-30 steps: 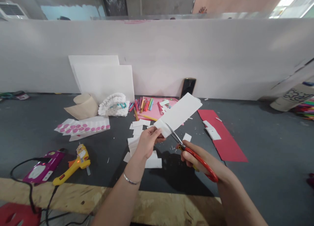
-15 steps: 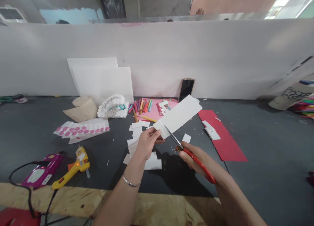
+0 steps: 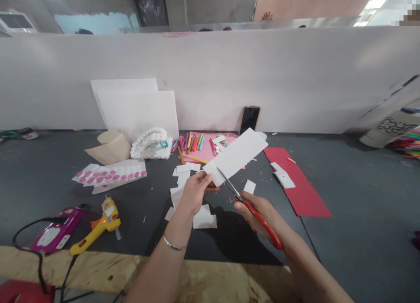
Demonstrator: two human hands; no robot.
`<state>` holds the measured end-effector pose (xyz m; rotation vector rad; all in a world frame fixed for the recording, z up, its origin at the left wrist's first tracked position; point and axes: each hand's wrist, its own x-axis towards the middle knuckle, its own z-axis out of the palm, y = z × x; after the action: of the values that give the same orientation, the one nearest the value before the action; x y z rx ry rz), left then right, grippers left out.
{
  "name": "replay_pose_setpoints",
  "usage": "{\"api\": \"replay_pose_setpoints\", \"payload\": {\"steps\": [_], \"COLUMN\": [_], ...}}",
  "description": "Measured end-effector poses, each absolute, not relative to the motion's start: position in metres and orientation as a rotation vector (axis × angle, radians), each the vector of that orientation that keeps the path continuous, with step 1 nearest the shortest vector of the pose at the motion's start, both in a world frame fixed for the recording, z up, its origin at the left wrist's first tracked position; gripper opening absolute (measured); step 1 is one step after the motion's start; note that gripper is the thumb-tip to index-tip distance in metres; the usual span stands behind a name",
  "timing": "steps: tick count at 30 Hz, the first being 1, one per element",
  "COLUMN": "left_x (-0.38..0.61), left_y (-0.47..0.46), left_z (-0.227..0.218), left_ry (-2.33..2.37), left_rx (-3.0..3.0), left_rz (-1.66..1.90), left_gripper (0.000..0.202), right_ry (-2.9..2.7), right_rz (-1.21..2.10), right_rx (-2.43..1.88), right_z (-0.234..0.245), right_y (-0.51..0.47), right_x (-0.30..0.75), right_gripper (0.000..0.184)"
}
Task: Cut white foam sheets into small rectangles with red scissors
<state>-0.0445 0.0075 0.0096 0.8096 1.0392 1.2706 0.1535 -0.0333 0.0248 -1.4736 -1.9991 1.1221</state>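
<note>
My left hand [image 3: 197, 191] pinches the near left end of a long white strip of card [image 3: 241, 152], held above the table. In my right hand [image 3: 257, 211] is a pair of scissors with red handles [image 3: 267, 228]. The scissor blades lie across the strip close to my left fingertips, at the line marking off a small end piece. Below my left hand, several cut white card pieces [image 3: 205, 217] are scattered on the dark table. A single white piece [image 3: 250, 187] lies beyond the scissors.
A yellow glue gun [image 3: 98, 228] and a purple power strip [image 3: 57, 230] with cables lie at left. Coloured pens [image 3: 193, 143], a propped phone [image 3: 250, 119] and white boards [image 3: 138, 114] stand at the back. Red card [image 3: 302, 189] lies at right; a patterned container [image 3: 387, 128] tips beyond it.
My right hand and the scissors have shifted slightly left, and the strip has moved a little left with my left hand. Both grips stay the same.
</note>
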Motion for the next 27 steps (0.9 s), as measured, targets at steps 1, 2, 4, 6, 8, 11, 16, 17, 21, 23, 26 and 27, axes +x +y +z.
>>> {"api": "replay_pose_setpoints", "payload": {"steps": [1,2,4,6,8,11,16,17,21,23,26,27], "left_x": [-0.045,-0.045,-0.047,-0.049,-0.05,-0.048,-0.044,-0.044,-0.045,-0.045,-0.047,-0.048], "left_y": [0.008,0.008,0.008,0.008,0.008,0.006,0.004,0.004,0.004,0.004,0.005,0.005], "left_z": [0.01,0.011,0.012,0.012,0.012,0.015,0.018,0.018,0.015,0.015,0.014,0.014], "left_ry": [1.041,1.041,1.043,1.044,1.041,1.028,1.034,1.036,1.022,1.016,1.017,1.019], "left_rx": [0.803,0.799,0.803,0.83,0.864,0.888,0.889,0.885,0.865,0.859,0.869,0.879], "left_rz": [1.276,1.278,1.266,1.239,1.205,1.17,1.163,1.167,1.177,1.181,1.18,1.171], "left_gripper": [0.036,0.037,0.038,0.037,0.037,0.038,0.039,0.038,0.036,0.037,0.036,0.036], "right_ry": [-1.979,-1.972,-1.998,-2.054,-2.087,-2.075,-2.064,-2.066,-2.056,-2.04,-2.01,-1.998], "right_rz": [1.135,1.141,1.123,1.082,1.051,1.081,1.056,1.033,0.961,0.973,1.054,1.086], "right_rx": [-1.472,-1.471,-1.468,-1.446,-1.423,-1.421,-1.433,-1.446,-1.533,-1.54,-1.51,-1.495], "right_z": [0.024,0.023,0.021,0.018,0.015,0.012,0.016,0.017,0.02,0.02,0.018,0.018], "right_y": [-0.034,-0.034,-0.033,-0.032,-0.031,-0.032,-0.035,-0.035,-0.032,-0.033,-0.035,-0.036], "right_x": [0.153,0.152,0.152,0.153,0.154,0.154,0.151,0.15,0.146,0.145,0.143,0.142], "right_gripper": [0.035,0.036,0.035,0.033,0.032,0.032,0.031,0.032,0.037,0.039,0.037,0.035]}}
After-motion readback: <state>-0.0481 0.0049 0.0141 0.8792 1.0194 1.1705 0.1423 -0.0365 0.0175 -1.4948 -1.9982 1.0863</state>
